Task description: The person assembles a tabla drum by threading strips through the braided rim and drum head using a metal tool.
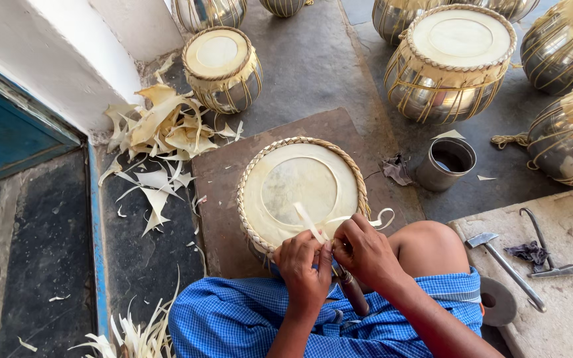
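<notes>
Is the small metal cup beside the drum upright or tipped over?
Upright. The metal cup stands on its base on the floor, its round open mouth facing up toward the camera.

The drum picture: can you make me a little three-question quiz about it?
1. True or false: both hands work at the near rim of the drum.
2. What does the right hand grip? A) wooden-handled tool B) hammer C) metal cup
3. What lies piled by the white wall?

Key: 1 true. 2 A. 3 Pale hide scraps. The left hand pinches a pale strip.
</notes>
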